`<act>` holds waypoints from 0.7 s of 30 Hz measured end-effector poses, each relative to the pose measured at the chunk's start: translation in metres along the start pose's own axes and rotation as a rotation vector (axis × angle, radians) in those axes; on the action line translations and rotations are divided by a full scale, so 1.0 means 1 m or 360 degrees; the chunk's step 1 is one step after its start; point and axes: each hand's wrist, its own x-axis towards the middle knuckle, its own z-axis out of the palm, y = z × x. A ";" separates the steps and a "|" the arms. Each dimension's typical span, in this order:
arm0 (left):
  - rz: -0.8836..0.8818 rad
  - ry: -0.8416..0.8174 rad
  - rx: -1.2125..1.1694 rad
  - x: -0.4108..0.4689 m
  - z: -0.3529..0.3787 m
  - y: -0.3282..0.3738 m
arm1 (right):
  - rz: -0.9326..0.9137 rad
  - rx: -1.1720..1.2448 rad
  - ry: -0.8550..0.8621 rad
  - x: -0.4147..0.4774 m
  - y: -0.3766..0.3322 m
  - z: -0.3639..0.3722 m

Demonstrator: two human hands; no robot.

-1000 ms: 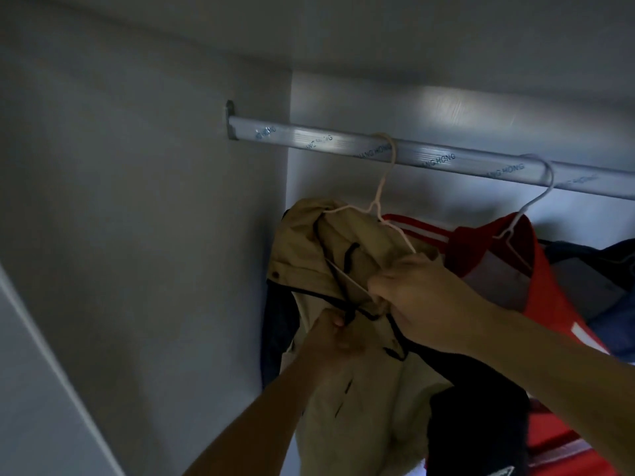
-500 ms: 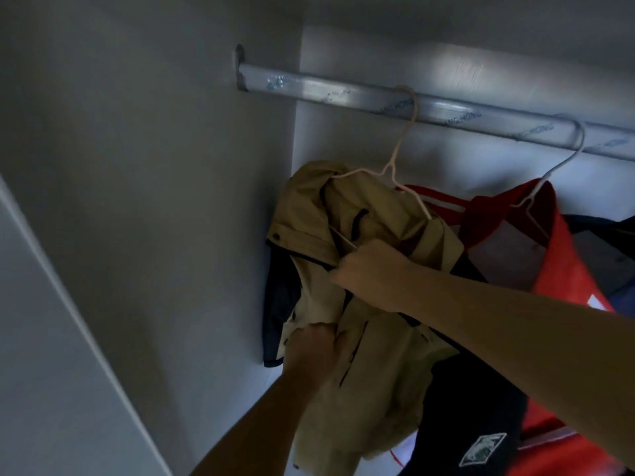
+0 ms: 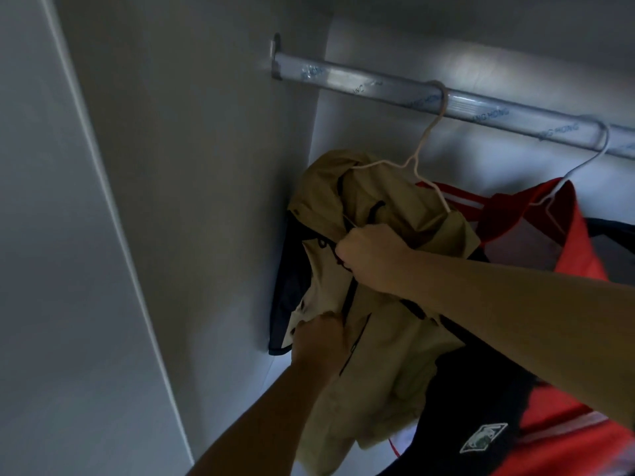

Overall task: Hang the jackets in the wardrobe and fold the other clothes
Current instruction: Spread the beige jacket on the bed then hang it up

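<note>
The tan jacket (image 3: 388, 338) hangs on a pale wire hanger (image 3: 417, 163) whose hook sits over the rail (image 3: 343, 75), close to the wardrobe side wall (image 3: 206, 166). The right hand (image 3: 371, 257) is clenched on the jacket front just below the hanger's shoulder, its fingers (image 3: 347, 249) curled tight round the fabric edge and a dark cord or zip line. The left hand (image 3: 319, 341) grips the lower front panel beneath the right fingers, its own fingers buried in the cloth. A second ago the two hands were almost touching at the chest. They have since drawn apart along the front opening, the left going down, and the panel between the fingers lies straighter. Whether a zip is being run cannot be told. A red jacket (image 3: 577, 242) hangs on its own hanger to the right of the right fingers. Judgement: this jacket is effectively hung, and only straightening remains before release.
</note>
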 end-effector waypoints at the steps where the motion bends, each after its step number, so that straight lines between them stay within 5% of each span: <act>1: -0.0041 -0.0019 -0.0133 0.002 -0.004 0.004 | 0.0027 0.0084 -0.0034 0.000 0.001 0.000; 4: -0.0121 0.0187 -0.0533 0.013 -0.020 0.021 | 0.0260 0.0322 -0.0190 0.001 0.004 -0.010; 8: -0.0291 0.0328 -0.0416 0.028 -0.033 0.033 | 0.0344 0.0365 -0.0111 0.000 0.008 -0.026; 21: -0.0340 0.0156 -0.0305 0.017 -0.018 0.022 | 0.0742 0.0493 0.0373 -0.029 0.070 -0.096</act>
